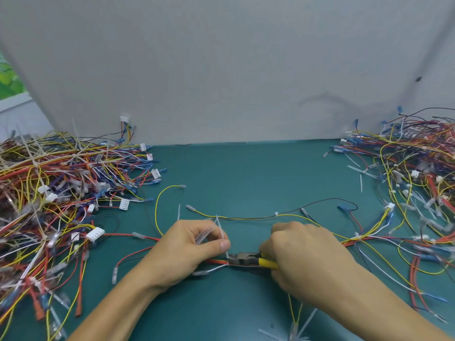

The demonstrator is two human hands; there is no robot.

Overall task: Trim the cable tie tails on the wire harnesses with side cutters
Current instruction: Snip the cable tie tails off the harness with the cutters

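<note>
Left edge of the green work mat (246, 173): a dense heap of wire harnesses (61, 188), red, yellow, blue and white leads with white connector housings and long clear tie tails sticking out.

Centre, near edge: the left hand (189, 249) lies knuckles up, fingers curled. A small sheaf of clear tie strips (205, 233) is tucked between its fingers. Thumb and forefinger pinch one upright cable tie tail (222, 232), which rises from the harness in work (216, 261), a red-orange bundle lying flat on the mat between the two hands.

Just right of it: side cutters (246, 259) with yellow handles, nose pointing left and touching the bundle at the foot of the pinched tail. Whether the blades are together cannot be told. The right hand (302, 254) wraps around the handles, fingers curled tight.

Near edge, below the right forearm: a few loose clear strips (302, 323).

Right edge: a second heap of harnesses (418, 180).

Far edge: a grey partition (221, 70) stands behind the mat.
</note>
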